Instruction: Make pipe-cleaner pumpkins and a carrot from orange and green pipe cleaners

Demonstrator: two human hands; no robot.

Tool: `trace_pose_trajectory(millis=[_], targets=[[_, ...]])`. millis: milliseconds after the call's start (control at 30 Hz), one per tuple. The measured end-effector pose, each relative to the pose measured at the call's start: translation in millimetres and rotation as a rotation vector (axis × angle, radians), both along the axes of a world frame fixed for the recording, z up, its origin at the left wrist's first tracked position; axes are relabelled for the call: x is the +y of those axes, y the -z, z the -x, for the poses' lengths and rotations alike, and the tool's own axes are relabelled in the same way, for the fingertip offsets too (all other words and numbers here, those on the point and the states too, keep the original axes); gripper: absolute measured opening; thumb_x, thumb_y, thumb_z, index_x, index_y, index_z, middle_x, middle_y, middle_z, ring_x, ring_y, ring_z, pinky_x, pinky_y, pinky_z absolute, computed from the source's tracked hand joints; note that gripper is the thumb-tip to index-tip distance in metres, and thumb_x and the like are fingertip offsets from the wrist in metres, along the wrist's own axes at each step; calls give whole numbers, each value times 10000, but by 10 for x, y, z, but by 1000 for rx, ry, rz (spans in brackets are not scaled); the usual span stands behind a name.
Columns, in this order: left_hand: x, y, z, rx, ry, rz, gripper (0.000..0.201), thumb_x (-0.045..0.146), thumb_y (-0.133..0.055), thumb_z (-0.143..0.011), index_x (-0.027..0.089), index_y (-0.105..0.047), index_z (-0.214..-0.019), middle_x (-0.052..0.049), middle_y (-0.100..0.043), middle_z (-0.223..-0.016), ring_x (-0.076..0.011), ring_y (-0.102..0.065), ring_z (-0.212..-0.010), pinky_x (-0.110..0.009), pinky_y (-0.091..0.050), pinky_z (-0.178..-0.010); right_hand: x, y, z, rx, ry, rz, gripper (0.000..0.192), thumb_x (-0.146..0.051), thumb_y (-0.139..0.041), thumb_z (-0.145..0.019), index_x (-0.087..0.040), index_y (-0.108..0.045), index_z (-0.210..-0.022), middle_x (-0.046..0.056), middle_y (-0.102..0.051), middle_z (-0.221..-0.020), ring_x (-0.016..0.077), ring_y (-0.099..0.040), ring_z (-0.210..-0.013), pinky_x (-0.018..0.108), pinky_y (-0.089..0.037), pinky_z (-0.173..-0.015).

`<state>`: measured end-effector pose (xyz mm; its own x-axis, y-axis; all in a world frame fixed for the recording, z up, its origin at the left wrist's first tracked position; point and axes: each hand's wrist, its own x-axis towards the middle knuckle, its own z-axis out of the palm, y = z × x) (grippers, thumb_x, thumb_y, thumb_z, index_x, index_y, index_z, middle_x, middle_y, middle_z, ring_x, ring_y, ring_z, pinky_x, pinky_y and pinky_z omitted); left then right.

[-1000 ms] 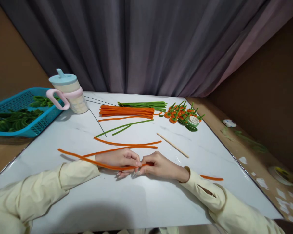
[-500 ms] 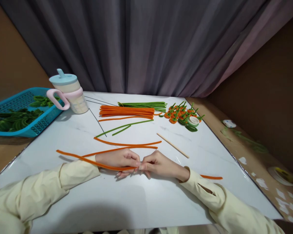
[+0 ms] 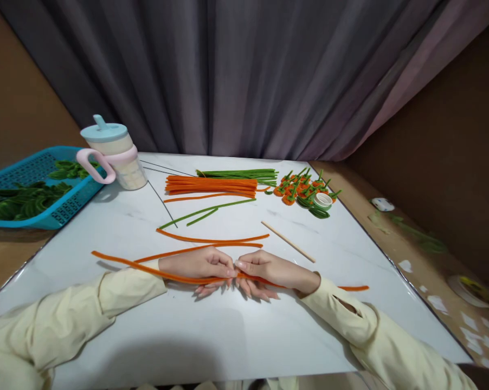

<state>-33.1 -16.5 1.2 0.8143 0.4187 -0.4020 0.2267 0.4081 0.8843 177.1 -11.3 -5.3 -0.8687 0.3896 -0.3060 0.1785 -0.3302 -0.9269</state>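
Note:
My left hand (image 3: 199, 266) and my right hand (image 3: 269, 273) meet fingertip to fingertip near the front of the white marble table (image 3: 212, 336). Both pinch one long orange pipe cleaner (image 3: 126, 264) that runs from the far left, under the fingers, and out past my right wrist to its end (image 3: 352, 288). Two more loose orange pipe cleaners (image 3: 212, 240) lie just behind my hands. A thin wooden stick (image 3: 288, 242) lies to the right behind my right hand.
Further back lie a bundle of orange pipe cleaners (image 3: 212, 186), green ones (image 3: 240, 174), two loose green stems (image 3: 206, 210), finished orange flowers (image 3: 299, 188) and a tape roll (image 3: 322, 201). A lidded cup (image 3: 112, 151) and blue basket (image 3: 33, 187) stand left.
My right hand has uncurled and laid its fingers flat over the pipe cleaner. The right end of the pipe cleaner has risen slightly; the left end shifted a little left.

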Motion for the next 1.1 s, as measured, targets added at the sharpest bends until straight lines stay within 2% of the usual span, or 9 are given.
trace_pose_trajectory(millis=[167, 300, 567, 667, 800, 933, 1100], targets=[[0, 15, 10, -13, 7, -13, 258, 371, -572, -862, 136, -569, -755, 73, -455, -422, -76, -433, -338, -187, -381, -375, 13, -1, -6, -15, -36, 89, 362, -438, -475, -905, -117, -542, -750, -12, -584, -565, 50, -460, -323, 144, -347, -256], [0, 19, 11, -26, 20, -13, 253, 365, -571, -864, 134, -571, -762, 72, -461, -420, -74, -426, -330, -185, -376, -372, 10, 8, -10, -3, -60, 85, 328, -408, -476, -908, -128, -520, -742, -30, -562, -540, 46, -448, -315, 134, -350, -254], [7, -14, -1, -59, 18, 9, 256, 367, -570, -863, 135, -560, -755, 73, -455, -419, -74, -423, -323, -181, -366, -357, -6, 50, 13, 104, -4, 95, 315, -421, -557, -865, -141, -489, -738, -21, -594, -577, 38, -426, -301, 143, -294, -252], [-3, -20, -1, -56, 40, -10, 261, 370, -571, -862, 133, -559, -753, 71, -453, -421, -75, -429, -333, -177, -363, -356, -16, 60, 12, 101, -7, 54, 344, -442, -563, -861, -139, -483, -719, -23, -589, -564, 25, -415, -302, 135, -281, -279], [-19, -8, -2, -47, 44, -29, 252, 354, -564, -869, 131, -561, -751, 71, -459, -432, -67, -414, -336, -175, -371, -360, -20, 77, 0, 98, -32, 44, 358, -435, -557, -869, -127, -498, -696, -26, -582, -537, 11, -391, -294, 135, -312, -316], [-18, -17, -5, -34, 29, -18, 249, 354, -561, -868, 137, -551, -744, 72, -456, -420, -73, -420, -334, -171, -339, -343, 9, 64, -5, 83, 0, 92, 336, -420, -614, -828, -115, -539, -710, 8, -629, -571, 45, -451, -306, 152, -332, -282], [-13, -39, -6, -32, 12, -9, 247, 350, -567, -863, 139, -548, -736, 74, -453, -437, -72, -431, -336, -177, -335, -349, 43, -15, -11, 52, 4, 122, 335, -406, -585, -851, -79, -602, -779, 27, -634, -582, 56, -488, -339, 146, -347, -285]])
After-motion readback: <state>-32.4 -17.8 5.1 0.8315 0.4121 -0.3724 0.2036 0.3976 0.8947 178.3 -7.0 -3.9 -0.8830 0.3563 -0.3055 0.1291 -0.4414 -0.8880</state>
